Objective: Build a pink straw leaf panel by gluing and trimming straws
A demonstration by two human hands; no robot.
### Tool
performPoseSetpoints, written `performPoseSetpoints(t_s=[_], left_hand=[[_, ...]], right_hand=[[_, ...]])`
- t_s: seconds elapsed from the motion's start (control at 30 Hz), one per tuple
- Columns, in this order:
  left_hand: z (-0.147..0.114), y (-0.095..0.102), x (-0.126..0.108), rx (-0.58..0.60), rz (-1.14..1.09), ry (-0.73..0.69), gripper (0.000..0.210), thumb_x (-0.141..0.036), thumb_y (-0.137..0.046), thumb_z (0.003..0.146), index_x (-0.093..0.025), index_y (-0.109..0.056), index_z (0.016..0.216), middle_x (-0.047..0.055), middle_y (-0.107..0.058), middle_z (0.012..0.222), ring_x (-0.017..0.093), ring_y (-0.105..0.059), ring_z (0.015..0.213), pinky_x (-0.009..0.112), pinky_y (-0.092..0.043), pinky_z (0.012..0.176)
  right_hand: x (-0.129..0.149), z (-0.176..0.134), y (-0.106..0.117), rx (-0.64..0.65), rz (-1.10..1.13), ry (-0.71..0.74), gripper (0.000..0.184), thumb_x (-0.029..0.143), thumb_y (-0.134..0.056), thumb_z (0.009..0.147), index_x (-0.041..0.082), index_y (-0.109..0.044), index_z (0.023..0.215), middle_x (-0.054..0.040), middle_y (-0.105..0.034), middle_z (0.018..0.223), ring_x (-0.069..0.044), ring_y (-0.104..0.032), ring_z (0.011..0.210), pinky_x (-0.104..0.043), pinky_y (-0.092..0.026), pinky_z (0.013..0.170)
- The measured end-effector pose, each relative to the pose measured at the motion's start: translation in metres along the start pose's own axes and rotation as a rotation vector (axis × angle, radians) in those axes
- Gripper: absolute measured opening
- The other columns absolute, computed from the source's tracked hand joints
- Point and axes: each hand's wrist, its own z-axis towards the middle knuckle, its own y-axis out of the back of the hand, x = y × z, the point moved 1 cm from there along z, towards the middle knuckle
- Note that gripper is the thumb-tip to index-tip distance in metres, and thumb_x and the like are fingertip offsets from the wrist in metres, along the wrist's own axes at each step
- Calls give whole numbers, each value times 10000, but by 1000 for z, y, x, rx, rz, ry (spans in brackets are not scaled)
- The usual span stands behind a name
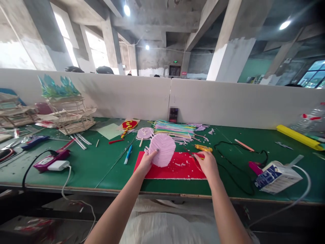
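Note:
My left hand (149, 160) grips a rounded, ribbed pink panel (163, 150) by its left edge, thumb on its face. The panel is tilted up over a red board (162, 174), and short strip ends stick out at its left side. Over the board's right end, my right hand (207, 164) is closed on what look like red-handled scissors (195, 158), dark tips pointing left. Fingers partly hide the handles. Pink scraps (180, 164) lie on the board. Just behind my right hand is a yellow glue gun (203, 148).
Behind the board lie a bundle of pastel strips (175, 127), a pink fan shape (145, 133) and a red-and-yellow fan (129, 124). A blue pen (128, 154) is left of the board. A power strip (52, 161) stands left, a carton (278, 176) right, with cables beside both.

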Motion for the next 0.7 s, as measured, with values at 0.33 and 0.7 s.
performPoseSetpoints(t_s=[0.33, 0.7], left_hand=[[-5, -4, 1, 83, 43, 59, 442, -253, -823, 628, -104, -667, 1014, 144, -729, 1006, 293, -682, 970, 399, -508, 944], [-6, -4, 1, 108, 45, 51, 462, -275, -828, 625, -106, -670, 1025, 134, -736, 983, 302, -678, 981, 426, -491, 957]], right_hand=[[90, 20, -53, 361, 918, -84, 558, 475, -727, 656, 175, -625, 1114, -84, -727, 971, -235, -675, 950, -367, -519, 867], [99, 17, -47, 251, 885, 102, 367, 411, -683, 726, 212, -694, 1035, -58, -703, 1116, -238, -639, 1072, -377, -467, 989]])
